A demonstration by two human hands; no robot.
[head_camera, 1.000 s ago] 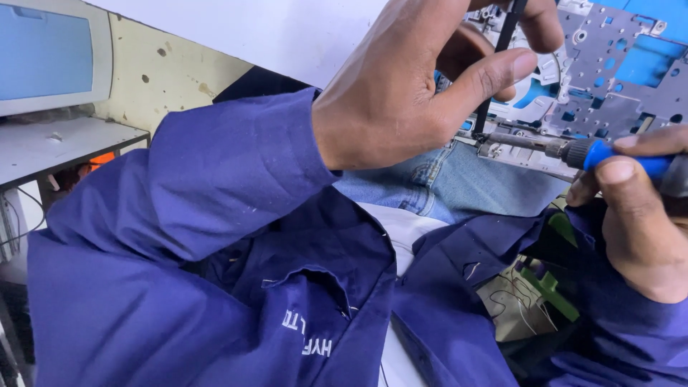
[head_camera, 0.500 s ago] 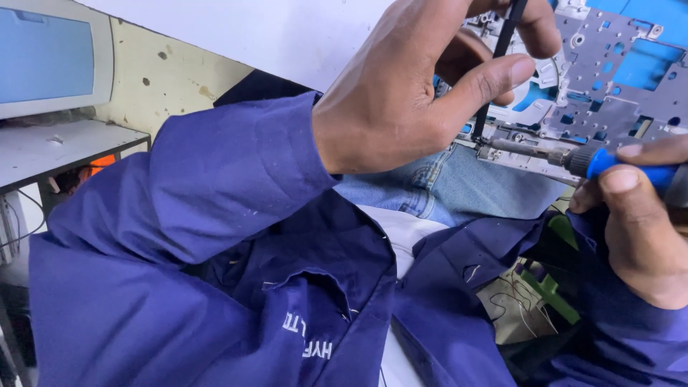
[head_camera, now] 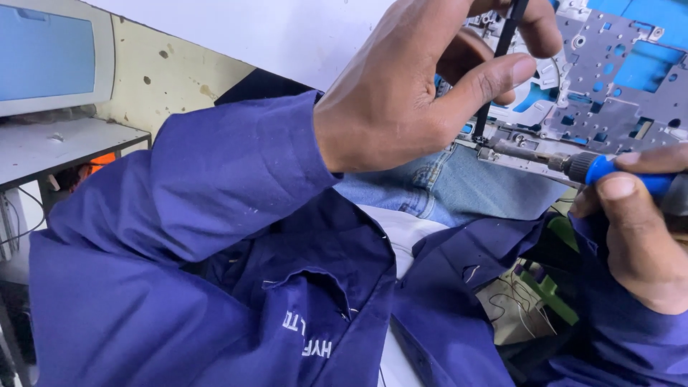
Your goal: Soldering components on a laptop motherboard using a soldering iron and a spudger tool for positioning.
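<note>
My left hand [head_camera: 416,93] reaches across from the left in a dark blue sleeve. Its thumb and fingers pinch a thin black strip [head_camera: 503,50] that runs down to the edge of a grey metal laptop frame [head_camera: 609,93] with blue showing through its cut-outs. My right hand [head_camera: 638,244] grips a blue-handled screwdriver [head_camera: 616,172] at the right edge. The metal shaft lies nearly level, with its tip at the frame's lower edge, close to the strip's bottom end. The frame rests over my lap.
A pale monitor [head_camera: 43,57] stands on a grey shelf [head_camera: 50,147] at the far left, before a stained wall. Blue jeans [head_camera: 444,186] show under the frame. A green circuit board with fine wires [head_camera: 537,301] lies low at the right, between folds of blue coat.
My right hand and the screwdriver have sunk slightly in the view. My left hand keeps its pinch on the black strip, almost unmoved.
</note>
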